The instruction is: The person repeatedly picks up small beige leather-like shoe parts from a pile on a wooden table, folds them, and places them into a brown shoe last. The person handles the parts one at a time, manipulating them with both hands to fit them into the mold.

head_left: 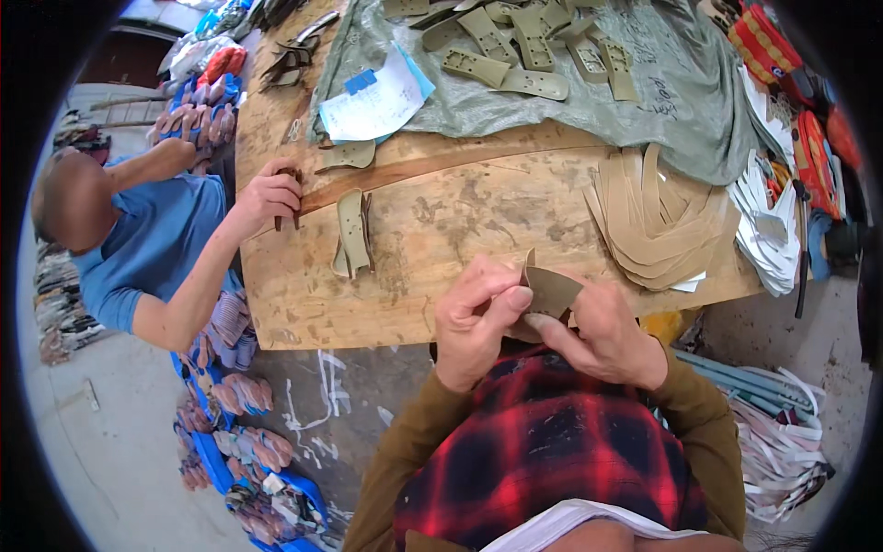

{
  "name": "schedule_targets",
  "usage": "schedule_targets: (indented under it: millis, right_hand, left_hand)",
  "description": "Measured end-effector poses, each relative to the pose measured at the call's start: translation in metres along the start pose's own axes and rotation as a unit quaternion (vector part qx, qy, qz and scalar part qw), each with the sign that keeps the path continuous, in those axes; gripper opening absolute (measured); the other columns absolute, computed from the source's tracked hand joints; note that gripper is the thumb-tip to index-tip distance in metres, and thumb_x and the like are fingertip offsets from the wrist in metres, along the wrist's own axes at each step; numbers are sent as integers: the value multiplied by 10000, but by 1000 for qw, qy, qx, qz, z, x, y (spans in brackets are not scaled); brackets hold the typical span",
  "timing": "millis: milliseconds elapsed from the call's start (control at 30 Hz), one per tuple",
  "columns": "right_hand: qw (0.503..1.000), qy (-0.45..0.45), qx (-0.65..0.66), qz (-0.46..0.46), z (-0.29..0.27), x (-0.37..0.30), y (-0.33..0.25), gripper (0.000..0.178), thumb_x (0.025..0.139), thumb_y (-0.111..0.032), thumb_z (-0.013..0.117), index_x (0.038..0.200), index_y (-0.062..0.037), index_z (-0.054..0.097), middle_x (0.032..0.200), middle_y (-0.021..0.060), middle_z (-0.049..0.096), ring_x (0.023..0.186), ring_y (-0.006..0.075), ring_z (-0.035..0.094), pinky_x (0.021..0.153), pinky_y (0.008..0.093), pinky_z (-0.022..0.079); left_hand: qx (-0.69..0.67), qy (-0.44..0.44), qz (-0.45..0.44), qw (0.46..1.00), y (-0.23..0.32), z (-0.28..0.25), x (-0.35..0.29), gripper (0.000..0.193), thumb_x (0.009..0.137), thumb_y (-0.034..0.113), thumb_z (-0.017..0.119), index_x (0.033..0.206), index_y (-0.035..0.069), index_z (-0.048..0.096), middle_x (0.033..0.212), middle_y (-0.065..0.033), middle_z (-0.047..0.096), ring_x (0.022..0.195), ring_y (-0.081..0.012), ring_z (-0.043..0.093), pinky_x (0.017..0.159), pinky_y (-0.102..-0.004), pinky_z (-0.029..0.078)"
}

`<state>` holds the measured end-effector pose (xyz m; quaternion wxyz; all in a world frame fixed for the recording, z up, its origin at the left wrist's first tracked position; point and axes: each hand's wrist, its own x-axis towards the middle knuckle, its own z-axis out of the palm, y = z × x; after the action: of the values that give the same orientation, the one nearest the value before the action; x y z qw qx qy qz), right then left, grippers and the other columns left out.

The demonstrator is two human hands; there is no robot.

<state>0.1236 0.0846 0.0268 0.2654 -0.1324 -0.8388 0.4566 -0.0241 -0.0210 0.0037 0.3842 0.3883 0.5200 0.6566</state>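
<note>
Close to my body, at the front edge of the table, I hold an olive sandal upper (pixel 554 291) that is bent into a curve. My left hand (pixel 480 315) pinches its left edge between thumb and fingers. On the other side my right hand (pixel 600 333) is closed on its right and lower part, thumb pressed along the underside. Both hands hide some of the piece. Further left on the wood lies a small stack of similar olive uppers (pixel 351 230), with a single olive upper (pixel 348 156) beyond it.
A grey-green sack (pixel 589 120) at the back bears several olive uppers (pixel 532 39) and a paper sheet (pixel 382 106). Fanned tan strips (pixel 658 230) lie right on the wooden table (pixel 432 221). At the left, a co-worker's hand (pixel 269 195) holds dark pieces. White strips (pixel 768 216) border the right.
</note>
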Motion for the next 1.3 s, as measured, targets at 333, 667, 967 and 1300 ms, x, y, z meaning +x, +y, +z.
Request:
schedule_targets:
  millis: [333, 667, 967, 1300]
  right_hand:
    - [997, -72, 12, 30, 3, -7, 4, 316, 826, -66, 643, 1119, 16, 558, 960, 191, 613, 813, 393, 613, 693, 446, 495]
    - [990, -83, 12, 115, -13, -8, 9, 324, 867, -101, 628, 1164, 6, 553, 917, 206, 601, 857, 399, 595, 737, 443, 465]
    - [988, -100, -119, 8, 0, -11, 11, 360, 802, -93, 684, 1122, -21, 537, 940, 178, 582, 844, 380, 590, 737, 430, 488]
    - [985, 53, 62, 150, -2, -10, 14, 395, 896, -201, 672, 1209, 19, 573, 1073, 143, 650, 1008, 256, 633, 905, 351, 475]
  left_hand:
    - [55, -15, -44, 997, 10, -3, 12, 132, 930, 123, 644, 932, 3, 700, 836, -2, 540, 754, -90, 477, 658, -244, 378]
    - [-57, -99, -224, 968, 1, -13, -1, 356, 1034, 312, 462, 1150, 7, 603, 983, -47, 640, 823, -112, 609, 680, -261, 544]
    - [109, -171, -173, 964, 2, -14, 1, 263, 944, 138, 618, 1140, -35, 593, 958, -105, 694, 862, -154, 681, 707, -297, 556]
    - [341, -52, 241, 907, -9, -31, -2, 277, 832, -13, 640, 1104, -21, 588, 1258, -264, 593, 1032, -350, 675, 821, -378, 568]
